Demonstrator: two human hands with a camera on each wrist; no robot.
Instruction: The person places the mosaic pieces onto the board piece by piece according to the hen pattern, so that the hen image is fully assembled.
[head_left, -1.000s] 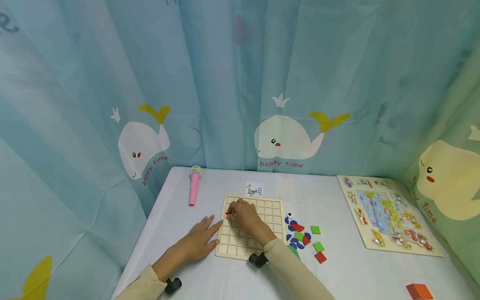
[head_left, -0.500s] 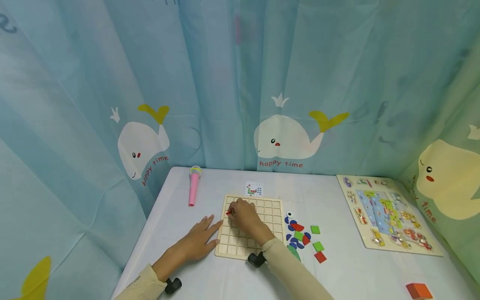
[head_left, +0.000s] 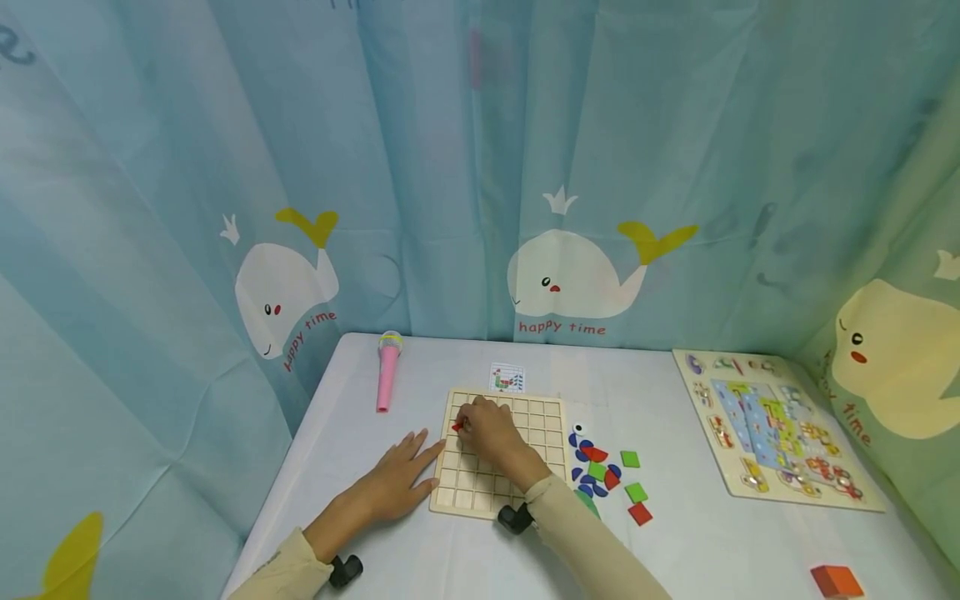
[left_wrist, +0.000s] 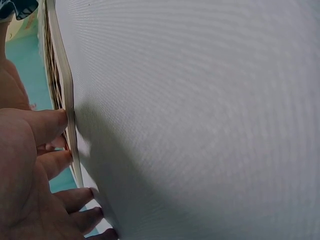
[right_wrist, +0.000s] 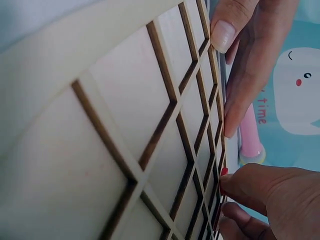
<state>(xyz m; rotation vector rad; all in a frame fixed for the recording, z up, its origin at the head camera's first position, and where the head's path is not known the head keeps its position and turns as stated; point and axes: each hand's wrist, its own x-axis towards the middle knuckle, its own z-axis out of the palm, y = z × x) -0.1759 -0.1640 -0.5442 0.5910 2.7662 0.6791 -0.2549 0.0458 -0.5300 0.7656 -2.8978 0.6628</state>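
The right hand pinched a little red piece near the far left corner of the board. The left hand, loosely spread, touched the board's left edge. The piece seemed light and stiff, best held by its sides.

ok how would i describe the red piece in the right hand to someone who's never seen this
On the white table, find the wooden grid board. Over its far left part, the right hand pinches a small red piece. Other red pieces lie loose on the table, right of the board; this one alone is held in a hand.
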